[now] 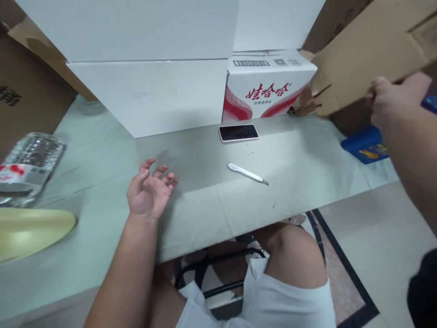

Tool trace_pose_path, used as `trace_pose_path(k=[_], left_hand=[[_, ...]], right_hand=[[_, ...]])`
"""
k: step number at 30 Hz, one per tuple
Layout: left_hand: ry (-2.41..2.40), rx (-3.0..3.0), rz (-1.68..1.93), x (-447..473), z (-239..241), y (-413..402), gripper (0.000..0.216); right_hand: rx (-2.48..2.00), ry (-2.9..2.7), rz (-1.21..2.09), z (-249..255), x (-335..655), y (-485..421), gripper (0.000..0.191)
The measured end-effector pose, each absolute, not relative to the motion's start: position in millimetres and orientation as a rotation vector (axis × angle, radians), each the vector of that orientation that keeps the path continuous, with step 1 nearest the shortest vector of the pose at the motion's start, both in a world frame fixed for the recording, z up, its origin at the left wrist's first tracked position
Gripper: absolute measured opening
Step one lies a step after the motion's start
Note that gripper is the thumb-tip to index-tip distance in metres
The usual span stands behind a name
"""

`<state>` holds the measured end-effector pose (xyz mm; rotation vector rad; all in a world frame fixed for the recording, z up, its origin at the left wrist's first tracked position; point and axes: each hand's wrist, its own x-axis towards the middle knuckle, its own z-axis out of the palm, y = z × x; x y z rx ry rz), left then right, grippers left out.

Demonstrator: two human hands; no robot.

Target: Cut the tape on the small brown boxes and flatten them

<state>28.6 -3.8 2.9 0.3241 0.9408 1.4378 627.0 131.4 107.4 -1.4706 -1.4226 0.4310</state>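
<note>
My left hand (152, 193) rests palm up on the cloth-covered table (201, 205), its fingers loosely curled apart and nothing in it. At the upper right, my right hand (392, 100) is closed at the lower edge of a tilted brown cardboard box (372, 50); motion blurs the fingers a little. Between the hands lies a small knife with a white handle (247, 172) and a short grey blade pointing right. Behind it a smartphone (238, 133) with a dark screen lies flat. Beneath my right hand is a blue packet or box (365, 146), partly covered by the forearm.
White boxes (150, 98) and a white-and-red carton (269, 89) stand along the back. On the left are a clear plastic-wrapped pack (34, 159), a yellow curved object (34, 230) and a brown carton (27, 86). The table's front edge runs above my knees.
</note>
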Motion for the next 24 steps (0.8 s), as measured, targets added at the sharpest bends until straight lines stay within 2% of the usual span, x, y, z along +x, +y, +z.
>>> trace_pose_path(k=[3, 7, 11, 13, 15, 19, 24], left_hand=[[0.962, 0.339, 1.435, 28, 4, -3, 0.033], [0.997, 0.383, 1.441, 23, 7, -5, 0.032], [1.233, 0.59, 1.385, 14, -7, -3, 0.034], [1.512, 0.861, 1.305, 9, -21, -2, 0.033], [1.792, 1.261, 1.144, 8, -35, -3, 0.029], [2.018, 1.867, 0.739, 24, -48, -15, 0.039], [2.163, 2.039, 0.476, 51, -40, -31, 0.055]], right_hand=[[-1.613, -1.19, 0.35, 99, 607, 159, 0.033], [-1.888, -1.344, 0.455, 51, 538, 112, 0.013], [-1.911, -1.607, 0.455, -14, 475, 34, 0.025], [-1.883, -1.854, 0.352, -40, 454, 6, 0.035], [-1.853, -1.945, 0.303, -57, 440, -10, 0.036], [-1.853, -1.968, 0.224, -68, 428, -20, 0.037], [-1.903, -2.03, 0.114, -64, 427, -21, 0.04]])
